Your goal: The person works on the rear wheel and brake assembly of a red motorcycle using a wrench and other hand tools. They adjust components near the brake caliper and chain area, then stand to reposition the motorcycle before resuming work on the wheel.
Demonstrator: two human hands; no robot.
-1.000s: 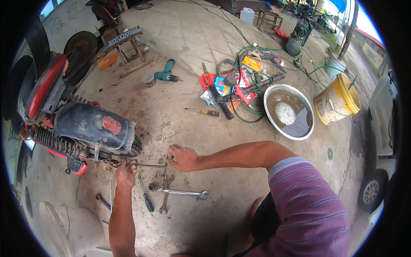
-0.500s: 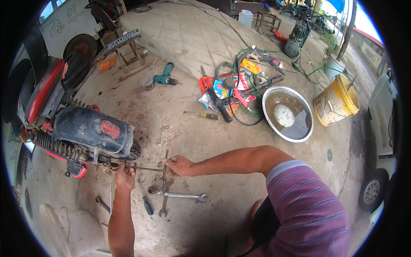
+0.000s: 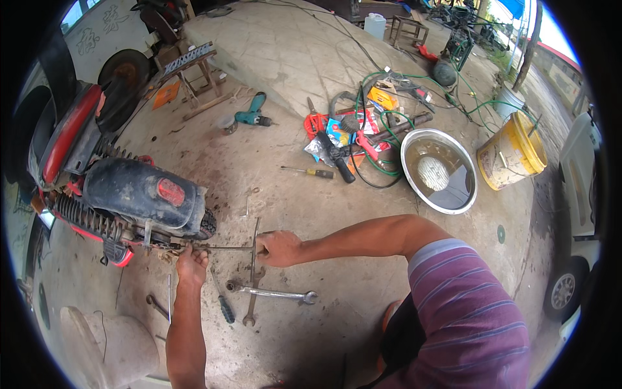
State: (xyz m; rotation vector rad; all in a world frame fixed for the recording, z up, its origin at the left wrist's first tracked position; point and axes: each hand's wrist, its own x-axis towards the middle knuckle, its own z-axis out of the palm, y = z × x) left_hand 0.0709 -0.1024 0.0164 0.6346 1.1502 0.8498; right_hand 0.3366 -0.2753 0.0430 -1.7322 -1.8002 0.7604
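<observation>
A T-handle wrench reaches level from the rear wheel area of a red and black motorcycle to its long crossbar. My right hand is closed round the crossbar. Beside the wheel, my left hand has its fingers closed at the shaft's far end; the very tip there is hidden among the dark parts. On the concrete just below lie a shiny combination wrench, a darker open-end wrench partly under it, and a screwdriver with a dark green handle.
A metal basin of murky water holds a white ribbed piece. Next to it stands a yellow bucket. Tools and packets, a teal cordless drill and a yellow-handled screwdriver lie farther off. A pale stool stands lower left.
My right hand has turned and closed more fully round the crossbar, which has tilted slightly. My left hand stays by the wheel. The whole view has shifted a little.
</observation>
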